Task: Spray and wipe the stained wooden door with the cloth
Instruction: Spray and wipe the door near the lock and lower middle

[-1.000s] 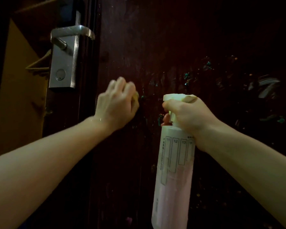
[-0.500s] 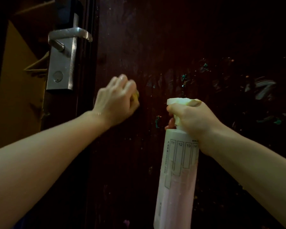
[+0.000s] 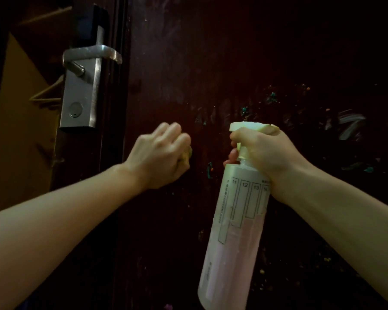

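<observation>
A dark reddish wooden door (image 3: 233,52) fills the view, speckled with green, orange and whitish stains on its right half. My left hand (image 3: 161,155) is clenched around a small yellow cloth (image 3: 186,156) and presses it against the door below the lock. Only an edge of the cloth shows past my fingers. My right hand (image 3: 267,151) grips the neck and trigger of a translucent spray bottle (image 3: 233,231), which holds pinkish liquid and hangs upright in front of the door. A green smear (image 3: 209,170) lies between the two hands.
A silver lever handle and lock plate (image 3: 81,95) are mounted at the door's left edge, above my left hand. Beyond that edge a yellowish wall (image 3: 16,130) shows through the gap. A white smear (image 3: 349,124) marks the door at the right.
My left hand with the cloth has slid down the door, further below the lock plate. The right hand and bottle have stayed at about the same spot.
</observation>
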A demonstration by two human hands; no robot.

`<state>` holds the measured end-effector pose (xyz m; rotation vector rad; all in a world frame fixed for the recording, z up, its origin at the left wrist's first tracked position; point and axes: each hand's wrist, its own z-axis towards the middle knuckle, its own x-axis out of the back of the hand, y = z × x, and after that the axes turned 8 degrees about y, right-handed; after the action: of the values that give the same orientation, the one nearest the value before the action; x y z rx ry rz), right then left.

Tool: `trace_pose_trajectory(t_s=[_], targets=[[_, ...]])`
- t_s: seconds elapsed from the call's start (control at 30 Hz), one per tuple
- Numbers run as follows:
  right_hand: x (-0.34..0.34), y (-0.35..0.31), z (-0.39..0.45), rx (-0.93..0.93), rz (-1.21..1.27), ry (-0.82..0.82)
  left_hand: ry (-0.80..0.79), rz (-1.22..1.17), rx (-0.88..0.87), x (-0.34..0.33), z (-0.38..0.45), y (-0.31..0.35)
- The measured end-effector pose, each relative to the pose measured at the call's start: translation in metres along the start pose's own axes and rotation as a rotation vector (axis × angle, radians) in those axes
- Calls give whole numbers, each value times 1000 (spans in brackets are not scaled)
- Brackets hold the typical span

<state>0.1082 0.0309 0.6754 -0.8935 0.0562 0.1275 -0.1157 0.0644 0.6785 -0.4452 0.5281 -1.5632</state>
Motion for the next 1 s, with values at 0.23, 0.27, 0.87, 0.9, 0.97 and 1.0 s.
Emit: trace_pose_trajectory(t_s=[0.23, 0.27, 0.87, 0.9, 0.97, 1.0], targets=[[4, -4, 2, 68, -94, 35, 124, 103, 381, -10, 51, 2], [5, -3, 2, 60, -88, 44, 125, 79, 297, -10, 49, 10], [38, -10, 2, 41, -56, 146, 97, -76, -88, -14, 47, 55], [39, -10, 1, 34, -32, 138, 69, -86, -138, -12, 45, 51], [42, -11, 0, 29, -12, 115, 46, -41, -89, -11, 55, 37], [42, -12, -1, 30, -15, 99, 67, -9, 25, -11, 64, 29]])
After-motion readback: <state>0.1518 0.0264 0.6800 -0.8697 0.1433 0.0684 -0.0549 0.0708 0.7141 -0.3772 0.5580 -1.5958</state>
